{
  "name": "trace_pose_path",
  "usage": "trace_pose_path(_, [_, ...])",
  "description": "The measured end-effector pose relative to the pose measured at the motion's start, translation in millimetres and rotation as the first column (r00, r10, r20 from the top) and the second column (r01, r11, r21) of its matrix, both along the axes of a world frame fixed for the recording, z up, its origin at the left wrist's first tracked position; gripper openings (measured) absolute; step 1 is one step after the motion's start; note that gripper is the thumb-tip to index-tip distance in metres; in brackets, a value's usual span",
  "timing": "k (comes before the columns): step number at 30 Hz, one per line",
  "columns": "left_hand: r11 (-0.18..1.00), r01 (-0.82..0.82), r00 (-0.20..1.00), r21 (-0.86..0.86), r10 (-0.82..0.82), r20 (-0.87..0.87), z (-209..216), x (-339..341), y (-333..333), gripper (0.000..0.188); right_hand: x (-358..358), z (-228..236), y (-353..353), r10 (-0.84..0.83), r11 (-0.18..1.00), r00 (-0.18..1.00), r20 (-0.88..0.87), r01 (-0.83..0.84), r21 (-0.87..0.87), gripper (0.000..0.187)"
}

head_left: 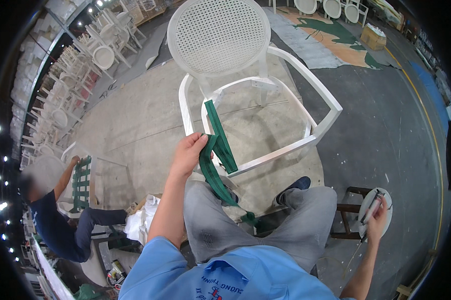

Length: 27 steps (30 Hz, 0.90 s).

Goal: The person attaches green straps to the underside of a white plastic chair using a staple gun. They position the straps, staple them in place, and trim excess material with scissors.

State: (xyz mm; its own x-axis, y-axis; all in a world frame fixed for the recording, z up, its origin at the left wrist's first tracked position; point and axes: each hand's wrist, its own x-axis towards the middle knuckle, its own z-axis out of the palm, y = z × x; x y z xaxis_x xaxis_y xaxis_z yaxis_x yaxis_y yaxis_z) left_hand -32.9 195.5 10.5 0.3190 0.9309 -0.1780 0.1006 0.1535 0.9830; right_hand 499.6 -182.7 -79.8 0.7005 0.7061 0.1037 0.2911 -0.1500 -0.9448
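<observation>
My left hand [189, 154] is closed on a green webbing strap [213, 172], pinched between thumb and fingers at the left front of a white armchair frame [280, 156]. One stretch of the strap runs along the left side of the seat opening; the loose length droops past my knee toward the floor. The seat has no panel, and its round back [219, 37] is woven. Off to my right, my right hand [377, 220] grips a slim grey hand tool [371, 209] over a small round-topped stool [383, 229]. Its exact kind is hard to make out.
At left, a co-worker [60, 215] sits by another white chair with green webbing [81, 185] across its seat. Stacked white chairs [60, 100] line the left side. A cardboard box [373, 37] stands at far right, beyond a stained sheet [320, 35].
</observation>
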Motion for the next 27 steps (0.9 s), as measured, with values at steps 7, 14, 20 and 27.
trace_pose_path(7, [0.993, -0.073, 0.979, 0.091, 0.054, 0.197, -34, -5, 18, 0.025, -150, 47, 226, 0.782, 0.620, 0.372, 0.501, -0.553, -0.557, 0.053])
trace_pose_path(14, [0.977, -0.106, 0.991, 0.185, 0.089, 0.100, -40, -7, 13, 0.028, -202, -15, 343, 0.876, 0.285, -0.129, 0.464, -0.640, -0.714, 0.049])
trace_pose_path(20, [0.977, -0.151, 0.983, 0.148, 0.132, 0.131, -43, -9, 7, 0.028, -230, -38, 382, 0.838, 0.165, -0.275, 0.472, -0.696, -0.699, 0.045])
trace_pose_path(27, [0.967, -0.183, 0.975, 0.180, 0.154, 0.161, -39, -6, 7, 0.028, -233, -49, 408, 0.819, 0.006, -0.418, 0.392, -0.678, -0.735, 0.037])
